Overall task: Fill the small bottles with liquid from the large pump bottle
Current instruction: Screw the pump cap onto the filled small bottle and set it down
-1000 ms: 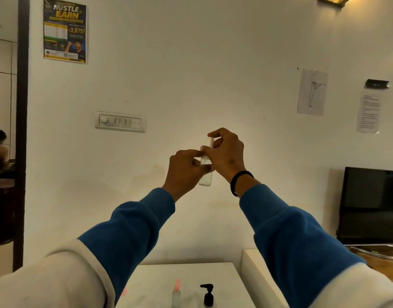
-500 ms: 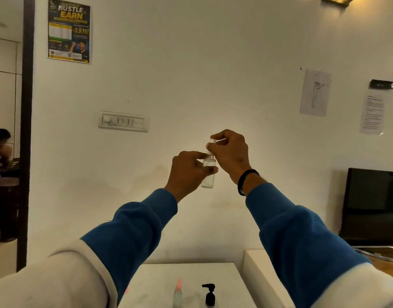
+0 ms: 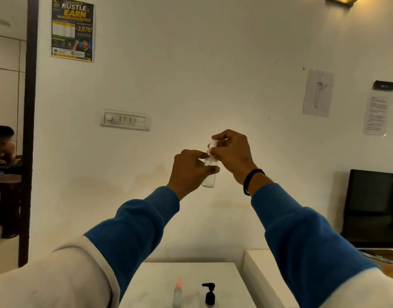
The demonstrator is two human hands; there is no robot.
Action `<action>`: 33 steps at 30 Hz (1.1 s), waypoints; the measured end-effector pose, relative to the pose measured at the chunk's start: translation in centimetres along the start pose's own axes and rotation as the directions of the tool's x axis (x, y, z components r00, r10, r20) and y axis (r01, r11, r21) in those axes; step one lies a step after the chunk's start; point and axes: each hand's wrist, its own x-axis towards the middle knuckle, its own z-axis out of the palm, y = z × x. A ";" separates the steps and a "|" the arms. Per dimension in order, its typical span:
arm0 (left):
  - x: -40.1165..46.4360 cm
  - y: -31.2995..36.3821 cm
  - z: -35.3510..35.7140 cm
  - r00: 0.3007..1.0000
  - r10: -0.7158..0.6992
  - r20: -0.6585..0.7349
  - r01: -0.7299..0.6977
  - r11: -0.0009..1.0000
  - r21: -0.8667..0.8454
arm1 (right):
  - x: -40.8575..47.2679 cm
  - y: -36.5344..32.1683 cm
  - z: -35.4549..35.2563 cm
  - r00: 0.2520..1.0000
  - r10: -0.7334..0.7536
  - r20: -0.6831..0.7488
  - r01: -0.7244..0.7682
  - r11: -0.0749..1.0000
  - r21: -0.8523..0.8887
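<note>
Both arms are raised in front of the wall. My left hand grips a small clear bottle upright, thumb and fingers round its upper part. My right hand pinches the white cap, which sits just above the bottle's neck. On the white table below stand a small bottle with a pink cap and the black pump head of the large pump bottle, whose body is cut off by the frame's bottom edge.
A second white surface adjoins the table on the right. A dark screen stands at the far right. A person sits beyond the doorway at the left. A switch panel is on the wall.
The white cap now shows more clearly above the bottle's neck, between my right fingers. Both hands have stayed together and sit slightly lower and to the right in view.
</note>
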 end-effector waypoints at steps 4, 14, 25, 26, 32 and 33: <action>-0.2 -0.2 0.3 1.000 0.015 0.017 -0.015 1.000 0.017 | -0.3 0.0 0.1 0.996 -0.077 -0.049 0.070 0.989 -0.130; -0.5 -0.6 0.5 1.000 0.023 0.008 -0.023 0.999 0.034 | -0.5 0.6 0.2 0.994 -0.109 -0.024 0.104 0.981 -0.161; -0.4 -0.7 0.4 0.999 0.035 -0.016 -0.035 0.999 0.020 | -0.9 0.8 0.1 0.995 -0.090 -0.040 0.086 0.993 -0.085; -0.5 -0.7 0.4 0.999 0.036 -0.007 -0.035 0.999 0.028 | -0.9 0.9 0.1 0.995 -0.083 -0.046 0.079 0.993 -0.086; -1.0 -0.8 0.5 1.000 0.014 -0.007 -0.014 1.000 0.023 | -0.8 1.4 0.1 0.998 0.059 0.013 -0.060 0.991 0.122; -0.9 -0.9 0.4 1.000 0.011 -0.009 -0.011 1.000 0.023 | -0.8 1.4 0.0 0.996 0.076 0.050 -0.084 0.983 0.161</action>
